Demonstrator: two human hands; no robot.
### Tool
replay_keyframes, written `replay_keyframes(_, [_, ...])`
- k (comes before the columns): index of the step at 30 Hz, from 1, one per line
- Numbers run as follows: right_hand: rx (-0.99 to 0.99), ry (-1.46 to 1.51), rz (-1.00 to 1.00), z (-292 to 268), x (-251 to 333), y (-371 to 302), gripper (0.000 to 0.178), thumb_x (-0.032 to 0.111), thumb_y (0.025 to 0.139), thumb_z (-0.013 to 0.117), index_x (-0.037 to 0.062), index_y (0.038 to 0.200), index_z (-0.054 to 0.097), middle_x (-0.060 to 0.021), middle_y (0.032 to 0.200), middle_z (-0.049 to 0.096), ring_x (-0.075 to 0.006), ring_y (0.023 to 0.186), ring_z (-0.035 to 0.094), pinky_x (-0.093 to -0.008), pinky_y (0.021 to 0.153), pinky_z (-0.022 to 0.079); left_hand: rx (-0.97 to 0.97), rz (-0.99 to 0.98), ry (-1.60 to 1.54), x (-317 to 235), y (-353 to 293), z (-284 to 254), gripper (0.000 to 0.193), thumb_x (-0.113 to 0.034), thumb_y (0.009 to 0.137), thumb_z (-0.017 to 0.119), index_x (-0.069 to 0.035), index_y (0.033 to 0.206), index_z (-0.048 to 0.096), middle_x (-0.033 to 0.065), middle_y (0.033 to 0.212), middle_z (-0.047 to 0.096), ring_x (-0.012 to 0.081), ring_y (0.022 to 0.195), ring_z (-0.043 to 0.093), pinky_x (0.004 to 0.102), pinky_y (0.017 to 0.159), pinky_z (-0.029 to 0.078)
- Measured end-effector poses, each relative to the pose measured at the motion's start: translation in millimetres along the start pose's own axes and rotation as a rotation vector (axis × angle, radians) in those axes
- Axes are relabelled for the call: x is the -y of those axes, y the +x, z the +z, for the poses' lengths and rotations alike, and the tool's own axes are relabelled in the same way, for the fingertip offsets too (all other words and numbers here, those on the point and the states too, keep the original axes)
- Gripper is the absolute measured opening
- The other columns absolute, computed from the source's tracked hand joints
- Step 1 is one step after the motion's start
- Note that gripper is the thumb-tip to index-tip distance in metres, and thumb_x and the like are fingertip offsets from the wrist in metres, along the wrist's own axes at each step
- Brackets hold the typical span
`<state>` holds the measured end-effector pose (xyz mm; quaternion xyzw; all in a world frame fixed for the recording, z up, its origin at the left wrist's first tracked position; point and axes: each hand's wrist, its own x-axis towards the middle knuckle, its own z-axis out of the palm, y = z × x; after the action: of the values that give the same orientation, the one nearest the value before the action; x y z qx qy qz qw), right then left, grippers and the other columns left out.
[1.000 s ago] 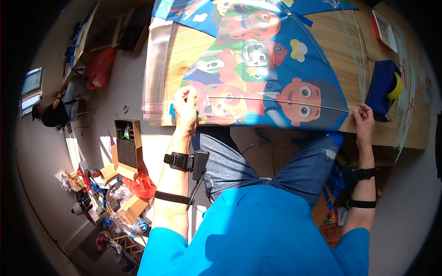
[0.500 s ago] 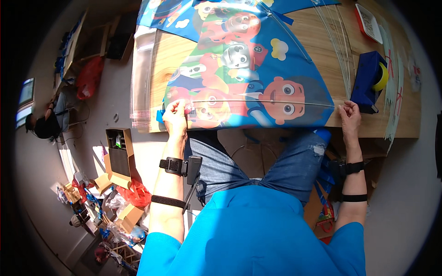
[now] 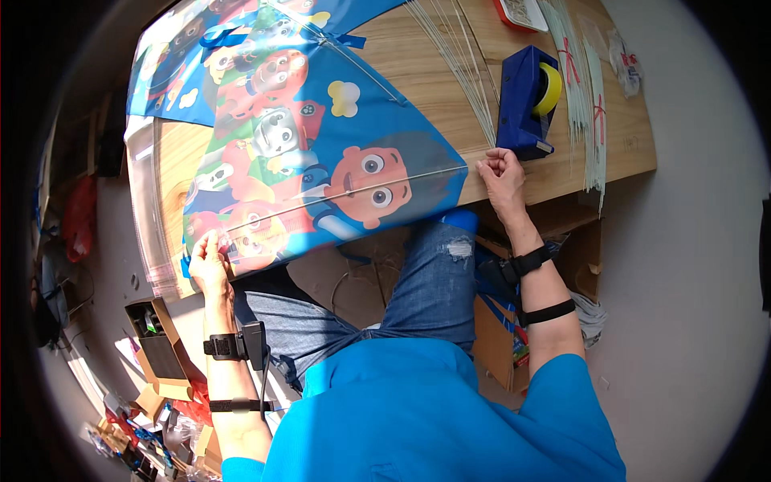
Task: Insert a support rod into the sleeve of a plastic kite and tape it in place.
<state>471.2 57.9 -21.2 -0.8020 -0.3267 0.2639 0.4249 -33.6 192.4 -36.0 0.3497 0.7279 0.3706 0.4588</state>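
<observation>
A blue kite (image 3: pixel 265 145) printed with cartoon figures is spread over the wooden table, its near edge along the table's front. Across its near part runs a thin pale rod (image 3: pixel 321 196). My left hand (image 3: pixel 211 269) is closed in a pinch at the rod's left end, by the kite's near-left corner. Just past the kite's right tip is my right hand (image 3: pixel 504 183), fingers bent and thumb drawn toward them. Whether anything thin lies in that pinch is too small to make out. Black straps are on both forearms.
Right of the kite stands a blue tape dispenser (image 3: pixel 518 112) with a yellow roll. Loose thin rods (image 3: pixel 462 68) and tied pale bundles (image 3: pixel 594 120) lie near it. A red-rimmed white tray (image 3: pixel 524 14) is farther back. Clear plastic sheets (image 3: pixel 148 209) lie at the table's left end.
The whole view has swung, so table, kite and hands appear farther left and tilted. Both hands keep nearly the same places at the two ends of the rod.
</observation>
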Motion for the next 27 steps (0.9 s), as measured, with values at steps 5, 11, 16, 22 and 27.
replay_keyframes(5, [-0.022, -0.031, 0.000, -0.4, -0.1, 2.1, 0.025, 0.008, 0.082, 0.069, 0.0005, 0.103, 0.057, -0.0049, 0.083, 0.064, -0.0111, 0.075, 0.061, -0.0246, 0.071, 0.051, -0.043, -0.022, -0.005, -4.6, -7.2, 10.1, 0.021, -0.020, 0.089, 0.069, -0.006, 0.103, 0.067, -0.0053, 0.061, 0.054, 0.0005, 0.043, 0.035, 0.0179, 0.038, 0.026])
replay_keyframes(11, [-0.059, -0.079, -0.008, 3.7, -1.9, 2.9, 0.024, 0.010, 0.081, 0.069, 0.0007, 0.101, 0.058, -0.0051, 0.082, 0.064, -0.0118, 0.075, 0.062, -0.0254, 0.071, 0.051, -0.057, -0.044, -0.036, -11.2, -14.1, 14.9, 0.020, -0.020, 0.089, 0.070, -0.006, 0.103, 0.067, -0.0047, 0.063, 0.055, -0.0001, 0.043, 0.035, 0.0172, 0.038, 0.025])
replay_keyframes(16, [-0.054, -0.055, 0.019, 3.8, 1.6, 1.3, 0.025, 0.011, 0.080, 0.070, -0.0003, 0.100, 0.058, -0.0051, 0.082, 0.064, -0.0115, 0.075, 0.062, -0.0252, 0.071, 0.051, 0.010, -0.019, -0.105, -2.3, -6.8, 6.9, 0.020, -0.019, 0.089, 0.069, -0.004, 0.103, 0.066, -0.0048, 0.063, 0.054, -0.0003, 0.043, 0.034, 0.0172, 0.038, 0.024])
replay_keyframes(22, [-0.046, 0.069, 0.049, 3.4, 3.5, 1.4, 0.026, 0.011, 0.083, 0.069, -0.0015, 0.103, 0.057, -0.0028, 0.084, 0.062, -0.0093, 0.076, 0.058, -0.0229, 0.071, 0.049, 0.011, 0.046, -0.121, -2.8, -2.6, 4.3, 0.019, -0.017, 0.089, 0.069, -0.004, 0.104, 0.067, -0.0082, 0.062, 0.044, 0.0017, 0.050, 0.037, 0.0174, 0.047, 0.031])
replay_keyframes(27, [-0.041, 0.114, 0.037, 1.9, 2.9, 0.1, 0.028, 0.010, 0.084, 0.068, -0.0013, 0.107, 0.056, -0.0022, 0.084, 0.061, -0.0085, 0.076, 0.057, -0.0224, 0.070, 0.049, -0.003, 0.113, -0.040, -3.0, 3.9, -0.3, 0.019, -0.018, 0.088, 0.070, -0.005, 0.102, 0.069, -0.0076, 0.066, 0.045, 0.0024, 0.054, 0.038, 0.0173, 0.049, 0.031])
